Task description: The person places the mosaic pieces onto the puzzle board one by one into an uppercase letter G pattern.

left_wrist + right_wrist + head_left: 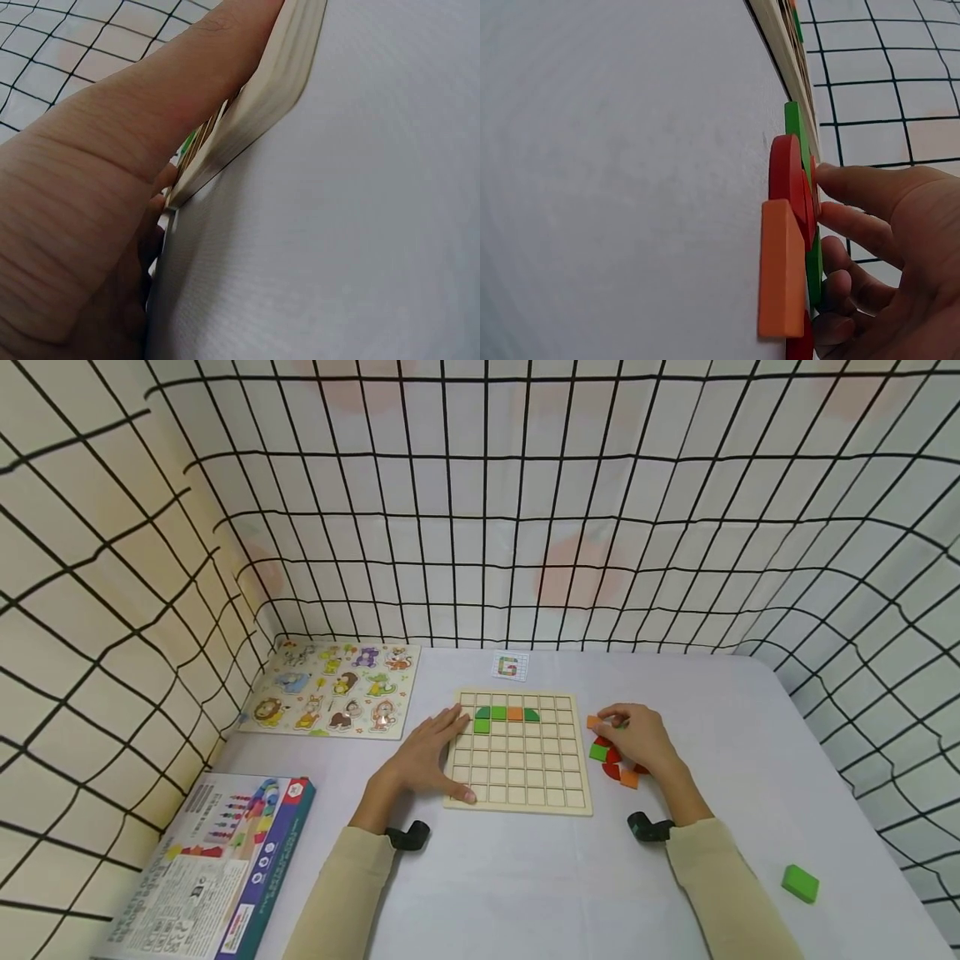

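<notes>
My left hand (pixel 427 752) rests on the left edge of a pale wooden grid board (pixel 517 777), fingers spread at its upper corner and thumb (pixel 187 67) along the lower one. Green and orange blocks, including a green square (pixel 482 726) and an orange square (pixel 515 713), sit in the board's upper cells. Right of the board, my right hand (pixel 637 735) pinches a small orange block (pixel 593 722) between thumb and index fingertips. Below those fingers lie loose pieces: a green square (pixel 598 752), red rounded pieces (pixel 611 771) and another orange block (pixel 782 270). The palm hides some of them.
A small pattern card (pixel 511 667) lies beyond the board. An animal puzzle (pixel 337 689) is at the back left, with a game box (pixel 217 860) nearer. A green block (pixel 800 883) lies front right. Black-lined netting (pixel 480 543) encloses the table's back and sides.
</notes>
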Tool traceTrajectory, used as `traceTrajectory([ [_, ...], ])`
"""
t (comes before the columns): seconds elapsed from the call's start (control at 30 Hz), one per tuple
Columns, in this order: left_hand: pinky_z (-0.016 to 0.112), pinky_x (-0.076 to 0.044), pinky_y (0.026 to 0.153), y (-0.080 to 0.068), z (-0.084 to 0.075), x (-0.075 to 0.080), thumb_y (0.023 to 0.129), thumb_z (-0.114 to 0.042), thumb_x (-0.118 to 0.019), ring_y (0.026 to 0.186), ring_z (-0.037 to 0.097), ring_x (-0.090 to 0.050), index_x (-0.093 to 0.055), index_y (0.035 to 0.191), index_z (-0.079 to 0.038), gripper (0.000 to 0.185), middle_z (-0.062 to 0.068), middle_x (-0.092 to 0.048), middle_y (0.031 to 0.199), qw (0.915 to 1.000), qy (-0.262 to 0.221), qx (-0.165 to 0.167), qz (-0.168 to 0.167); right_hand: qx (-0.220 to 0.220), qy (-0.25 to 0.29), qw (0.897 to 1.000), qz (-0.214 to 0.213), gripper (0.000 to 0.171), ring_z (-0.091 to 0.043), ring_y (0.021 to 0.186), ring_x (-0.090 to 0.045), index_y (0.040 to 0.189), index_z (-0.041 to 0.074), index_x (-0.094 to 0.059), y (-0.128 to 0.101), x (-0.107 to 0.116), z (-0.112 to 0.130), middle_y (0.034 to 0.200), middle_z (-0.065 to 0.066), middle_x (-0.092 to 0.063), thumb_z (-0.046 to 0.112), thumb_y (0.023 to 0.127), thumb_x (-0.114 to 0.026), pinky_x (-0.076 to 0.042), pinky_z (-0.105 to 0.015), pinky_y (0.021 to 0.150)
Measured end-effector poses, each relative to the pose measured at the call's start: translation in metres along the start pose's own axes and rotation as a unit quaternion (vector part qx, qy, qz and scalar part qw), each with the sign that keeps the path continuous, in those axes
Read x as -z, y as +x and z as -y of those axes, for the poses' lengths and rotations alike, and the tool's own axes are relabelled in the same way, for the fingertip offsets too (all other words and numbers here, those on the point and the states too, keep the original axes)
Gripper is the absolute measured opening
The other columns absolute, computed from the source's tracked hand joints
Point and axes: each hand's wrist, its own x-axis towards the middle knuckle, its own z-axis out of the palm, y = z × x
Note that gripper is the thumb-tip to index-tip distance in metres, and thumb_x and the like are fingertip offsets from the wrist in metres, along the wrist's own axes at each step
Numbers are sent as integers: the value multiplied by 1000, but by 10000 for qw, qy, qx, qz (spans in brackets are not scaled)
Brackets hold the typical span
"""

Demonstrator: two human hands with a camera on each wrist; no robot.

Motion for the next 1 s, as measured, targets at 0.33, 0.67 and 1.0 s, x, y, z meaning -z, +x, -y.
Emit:
traceTrajectory([
  [0.33, 47, -8, 133, 0, -1, 1, 61, -70, -89, 163, 25, -6, -19, 166, -16, 137, 3, -6, 176, 10000, -56, 24, -11, -14, -106, 9999, -13, 35, -27, 96, -55, 125, 9, -73, -2, 1, 2, 104, -13, -65, 27, 95, -73, -47, -29, 72],
  [0.67, 45, -7, 133, 0, 0, -1, 61, -72, -88, 163, 23, -5, -17, 167, -18, 138, 0, -4, 176, 10000, -53, 74, 15, -29, -67, 10000, -41, 34, -26, 90, -56, 124, 7, -74, -5, 2, 3, 108, -14, -65, 25, 95, -73, -48, -29, 69],
  [1.0, 43, -7, 133, 1, 1, -2, 61, -73, -87, 163, 22, -5, -17, 167, -19, 138, -1, -4, 176, 9999, 25, 109, 33, 228, 326, 9992, 30, 35, -24, 89, -54, 125, 7, -73, -12, 0, 16, 109, -12, -63, 25, 95, -73, -50, -27, 57],
])
